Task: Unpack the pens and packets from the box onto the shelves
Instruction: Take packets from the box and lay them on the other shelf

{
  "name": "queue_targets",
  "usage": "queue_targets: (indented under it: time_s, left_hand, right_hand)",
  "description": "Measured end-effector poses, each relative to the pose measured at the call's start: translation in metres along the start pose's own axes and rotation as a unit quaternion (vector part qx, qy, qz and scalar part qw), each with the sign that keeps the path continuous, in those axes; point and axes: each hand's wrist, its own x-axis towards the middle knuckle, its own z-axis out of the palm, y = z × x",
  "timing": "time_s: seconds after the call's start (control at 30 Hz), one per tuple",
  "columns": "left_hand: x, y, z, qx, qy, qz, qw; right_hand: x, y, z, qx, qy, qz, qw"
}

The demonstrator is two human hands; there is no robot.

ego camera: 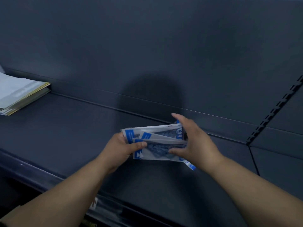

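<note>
A bundle of white and blue packets (157, 141) is held just above the dark shelf (65, 128), near its middle. My left hand (121, 149) grips the bundle's left end, thumb on top. My right hand (195, 141) clasps the right end, fingers curled over the far edge and thumb under the near edge. The packets fan apart slightly. Whether they touch the shelf is unclear. No box or pens are in view.
A stack of papers and folders (21, 94) lies at the shelf's far left. The dark back panel (147, 54) rises behind. A slotted upright (272, 112) divides the shelving at the right. The shelf's front edge (41, 177) runs diagonally below my arms.
</note>
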Motion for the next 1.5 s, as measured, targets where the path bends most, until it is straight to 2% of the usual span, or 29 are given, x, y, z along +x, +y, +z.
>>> queue_targets:
  time_s: [0.07, 0.13, 0.2, 0.3, 0.5, 0.63, 0.77, 0.93, 1.03, 1.1, 1.2, 1.33, 1.5]
  left_hand:
    - [0.000, 0.000, -0.004, -0.005, -0.013, 0.009, 1.000]
    - [-0.002, -0.003, -0.007, 0.010, -0.030, 0.002, 0.999]
    - [-0.004, -0.010, -0.011, 0.023, -0.042, -0.024, 0.999]
    - [-0.007, -0.018, -0.014, 0.043, -0.042, -0.063, 0.996]
    - [-0.017, -0.023, 0.004, 0.040, -0.037, -0.029, 0.998]
    - [-0.018, -0.023, 0.009, 0.063, 0.013, 0.019, 0.998]
    - [-0.019, -0.026, 0.008, -0.004, 0.044, -0.012, 0.999]
    - [-0.015, -0.035, 0.013, 0.108, 0.021, 0.006, 0.994]
    - [-0.006, -0.031, 0.002, 0.079, 0.034, -0.003, 0.996]
    - [0.001, -0.026, -0.012, 0.032, 0.050, -0.004, 0.998]
    - [0.014, -0.017, -0.040, 0.016, 0.088, -0.006, 0.996]
    - [0.036, -0.006, -0.087, 0.064, 0.118, -0.007, 0.991]
    - [0.068, -0.003, -0.136, 0.142, 0.143, -0.008, 0.979]
  right_hand:
    - [-0.002, 0.005, -0.004, 0.021, 0.038, -0.014, 0.999]
    - [-0.008, 0.011, -0.006, 0.036, 0.043, -0.012, 0.998]
    - [-0.019, 0.018, -0.005, 0.047, 0.014, 0.030, 0.998]
    - [-0.036, 0.023, 0.002, 0.125, -0.037, 0.114, 0.985]
    - [-0.052, 0.023, 0.019, 0.244, -0.009, 0.173, 0.954]
    - [-0.056, 0.019, 0.021, 0.260, 0.042, 0.175, 0.949]
    - [-0.058, 0.014, 0.017, 0.285, 0.045, 0.176, 0.941]
    - [-0.056, 0.007, 0.018, 0.314, -0.001, 0.211, 0.925]
    - [-0.044, 0.000, 0.021, 0.354, -0.034, 0.239, 0.904]
    - [-0.029, -0.009, 0.029, 0.399, -0.041, 0.260, 0.878]
    - [0.002, -0.029, 0.051, 0.434, -0.040, 0.287, 0.853]
    - [0.053, -0.052, 0.088, 0.462, -0.037, 0.300, 0.834]
    - [0.109, -0.072, 0.129, 0.449, -0.039, 0.319, 0.834]
